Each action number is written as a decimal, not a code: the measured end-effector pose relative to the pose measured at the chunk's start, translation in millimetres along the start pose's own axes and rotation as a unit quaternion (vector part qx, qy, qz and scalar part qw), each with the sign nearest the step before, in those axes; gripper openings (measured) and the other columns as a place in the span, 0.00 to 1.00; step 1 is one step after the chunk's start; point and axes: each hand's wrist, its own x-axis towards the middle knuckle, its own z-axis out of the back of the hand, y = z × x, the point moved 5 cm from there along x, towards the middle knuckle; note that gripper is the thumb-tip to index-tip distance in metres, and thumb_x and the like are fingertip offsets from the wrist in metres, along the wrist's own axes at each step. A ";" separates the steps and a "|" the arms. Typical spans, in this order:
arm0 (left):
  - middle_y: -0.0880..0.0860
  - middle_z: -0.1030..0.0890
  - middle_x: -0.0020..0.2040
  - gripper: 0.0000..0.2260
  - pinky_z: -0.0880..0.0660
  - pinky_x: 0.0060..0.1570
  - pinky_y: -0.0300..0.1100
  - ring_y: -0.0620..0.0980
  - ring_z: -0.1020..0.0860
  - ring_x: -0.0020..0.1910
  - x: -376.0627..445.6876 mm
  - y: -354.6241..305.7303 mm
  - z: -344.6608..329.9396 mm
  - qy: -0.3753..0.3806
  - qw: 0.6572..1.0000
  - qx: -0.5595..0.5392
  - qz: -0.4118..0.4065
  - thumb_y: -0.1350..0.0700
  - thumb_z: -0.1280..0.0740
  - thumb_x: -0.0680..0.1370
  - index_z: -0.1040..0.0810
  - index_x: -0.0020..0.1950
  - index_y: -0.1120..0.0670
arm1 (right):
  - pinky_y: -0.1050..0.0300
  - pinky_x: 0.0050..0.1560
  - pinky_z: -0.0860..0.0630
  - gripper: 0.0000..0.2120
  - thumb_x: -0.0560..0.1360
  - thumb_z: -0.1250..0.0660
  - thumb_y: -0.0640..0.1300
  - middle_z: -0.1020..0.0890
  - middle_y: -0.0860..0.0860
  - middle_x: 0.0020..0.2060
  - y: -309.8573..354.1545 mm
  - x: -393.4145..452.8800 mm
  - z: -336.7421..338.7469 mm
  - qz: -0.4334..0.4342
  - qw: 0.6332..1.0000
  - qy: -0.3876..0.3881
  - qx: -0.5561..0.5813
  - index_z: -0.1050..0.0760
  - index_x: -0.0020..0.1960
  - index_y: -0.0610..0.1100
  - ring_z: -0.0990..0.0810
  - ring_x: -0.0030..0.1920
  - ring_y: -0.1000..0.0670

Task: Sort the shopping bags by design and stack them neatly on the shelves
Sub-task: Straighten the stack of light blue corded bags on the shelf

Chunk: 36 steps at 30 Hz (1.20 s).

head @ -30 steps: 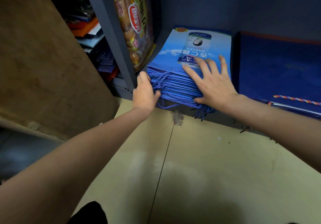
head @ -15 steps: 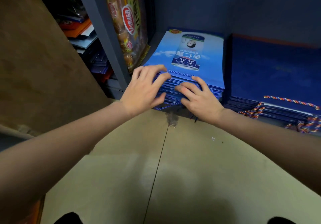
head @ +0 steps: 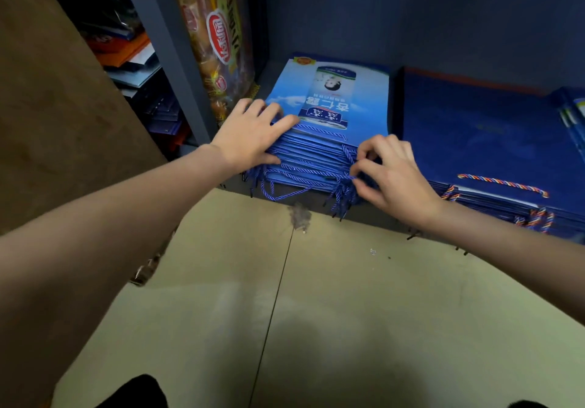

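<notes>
Light-blue bag stack [head: 329, 129] sits flat on the bottom shelf [head: 373, 217], centre of frame, front edges roughly flush; dark-blue bag stack [head: 481, 142] just beside it at right, multicolour rope handles hanging at its front; a third pile pokes in at far right edge, design unclear. Sorting by design looks largely done here; what's left seems to be tidying: blue cord handles [head: 285, 186] dangle loose over the shelf lip.

Left hand [head: 253, 135] lies flat, fingers spread, pressing the stack's front-left corner; right hand [head: 389, 173] has fingers curled, pinching cords at the stack's front-right.

Writing: top bag shows a can picture with Chinese characters, upside down to camera, appears to read 杏仁露; small print unreadable. Snack packet [head: 218, 37], upper centre-left, carries a red oval logo; characters too blurred to read.
</notes>
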 end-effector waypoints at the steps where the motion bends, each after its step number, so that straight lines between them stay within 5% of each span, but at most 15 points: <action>1: 0.57 0.32 0.66 0.33 0.42 0.65 0.51 0.59 0.33 0.63 0.3 2.1 3.3 -0.008 1.000 -0.007 -0.001 0.40 0.34 0.74 0.42 0.74 0.51 | 0.59 0.51 0.46 0.07 0.73 0.37 0.44 0.27 0.44 0.44 0.4 2.8 3.7 -0.011 1.000 -0.016 0.007 0.23 0.43 0.40 0.34 0.45 0.48; 9: 0.62 0.25 0.56 0.30 0.33 0.55 0.55 0.64 0.26 0.52 7.8 21.1 38.7 -0.154 0.988 0.000 0.024 0.46 0.29 0.70 0.32 0.66 0.60 | 0.51 0.45 0.37 0.06 0.72 0.39 0.38 0.25 0.49 0.28 32.4 5.7 8.9 0.109 0.980 -0.065 -0.151 0.25 0.38 0.41 0.28 0.34 0.45; 12: 0.61 0.25 0.55 0.29 0.33 0.55 0.56 0.63 0.27 0.51 8.6 20.2 41.8 -0.170 0.985 -0.004 0.031 0.47 0.29 0.70 0.31 0.65 0.59 | 0.51 0.41 0.33 0.07 0.73 0.42 0.40 0.27 0.52 0.23 39.1 5.5 1.6 -0.001 1.000 -0.007 -0.025 0.26 0.41 0.40 0.30 0.27 0.45; 14: 0.61 0.24 0.55 0.29 0.33 0.54 0.56 0.63 0.26 0.51 8.0 19.1 40.0 -0.180 0.983 -0.007 0.031 0.47 0.28 0.69 0.31 0.65 0.59 | 0.52 0.41 0.27 0.03 0.75 0.40 0.39 0.26 0.52 0.22 35.7 6.6 -4.2 -0.177 0.970 0.028 0.164 0.28 0.44 0.43 0.28 0.27 0.46; 16: 0.60 0.24 0.55 0.29 0.33 0.53 0.55 0.62 0.26 0.50 8.2 20.2 39.5 -0.195 0.980 -0.009 0.034 0.47 0.28 0.69 0.32 0.64 0.58 | 0.56 0.43 0.26 0.05 0.76 0.39 0.36 0.20 0.52 0.28 36.5 8.3 -9.6 -0.299 0.889 0.016 0.347 0.31 0.45 0.46 0.23 0.31 0.53; 18: 0.59 0.24 0.55 0.29 0.33 0.53 0.54 0.61 0.26 0.51 9.2 22.7 43.1 -0.215 0.976 -0.010 0.041 0.47 0.29 0.69 0.34 0.64 0.56 | 0.58 0.50 0.26 0.08 0.77 0.39 0.35 0.17 0.51 0.43 45.7 17.5 -4.8 -0.254 0.891 0.004 0.377 0.29 0.53 0.46 0.20 0.43 0.54; 21: 0.58 0.25 0.57 0.29 0.34 0.54 0.54 0.61 0.27 0.54 13.9 29.8 55.7 -0.242 0.968 -0.012 0.064 0.47 0.30 0.69 0.33 0.65 0.57 | 0.55 0.63 0.34 0.27 0.77 0.43 0.33 0.30 0.45 0.66 55.2 29.0 -23.0 -0.132 0.958 0.166 0.195 0.44 0.75 0.42 0.33 0.65 0.48; 24: 0.59 0.27 0.62 0.30 0.37 0.58 0.56 0.61 0.29 0.59 20.5 36.6 68.7 -0.245 0.965 -0.039 0.091 0.48 0.30 0.71 0.33 0.69 0.58 | 0.48 0.65 0.37 0.39 0.76 0.42 0.34 0.47 0.39 0.75 35.8 29.0 -45.5 -0.254 0.915 0.313 0.029 0.65 0.76 0.42 0.41 0.70 0.37; 26: 0.59 0.27 0.63 0.30 0.38 0.59 0.56 0.62 0.30 0.61 22.3 38.7 72.7 -0.246 0.963 -0.043 0.098 0.47 0.30 0.72 0.34 0.70 0.58 | 0.48 0.53 0.31 0.40 0.76 0.43 0.35 0.40 0.36 0.71 34.1 28.6 -47.0 -0.255 0.906 0.338 0.016 0.67 0.76 0.45 0.33 0.63 0.37; 29: 0.60 0.26 0.61 0.31 0.37 0.58 0.56 0.62 0.29 0.59 20.4 38.0 70.9 -0.258 0.962 -0.033 0.086 0.47 0.29 0.71 0.34 0.69 0.58 | 0.52 0.40 0.36 0.36 0.78 0.44 0.38 0.28 0.42 0.59 43.3 19.4 -32.1 -0.140 0.940 0.304 -0.063 0.64 0.77 0.47 0.25 0.49 0.41; 31: 0.59 0.26 0.60 0.31 0.37 0.57 0.56 0.62 0.28 0.58 18.6 37.2 66.5 -0.266 0.961 -0.027 0.075 0.47 0.28 0.70 0.33 0.68 0.58 | 0.53 0.40 0.33 0.34 0.75 0.39 0.39 0.23 0.45 0.51 45.6 15.7 -15.4 -0.048 0.964 0.228 -0.125 0.50 0.77 0.43 0.24 0.45 0.41; 33: 0.58 0.25 0.60 0.31 0.38 0.56 0.54 0.61 0.28 0.57 17.4 36.5 63.9 -0.272 0.960 -0.018 0.068 0.47 0.28 0.69 0.33 0.68 0.57 | 0.54 0.35 0.27 0.25 0.67 0.29 0.38 0.20 0.45 0.39 46.5 14.3 -5.0 0.034 0.980 0.135 -0.145 0.26 0.63 0.38 0.23 0.37 0.43; 36: 0.58 0.25 0.59 0.31 0.38 0.56 0.53 0.61 0.27 0.56 17.3 35.7 62.2 -0.274 0.960 -0.010 0.061 0.46 0.28 0.69 0.34 0.67 0.57 | 0.54 0.31 0.26 0.05 0.69 0.35 0.37 0.22 0.47 0.32 47.5 21.7 12.9 0.126 0.982 0.041 -0.132 0.21 0.43 0.39 0.26 0.34 0.44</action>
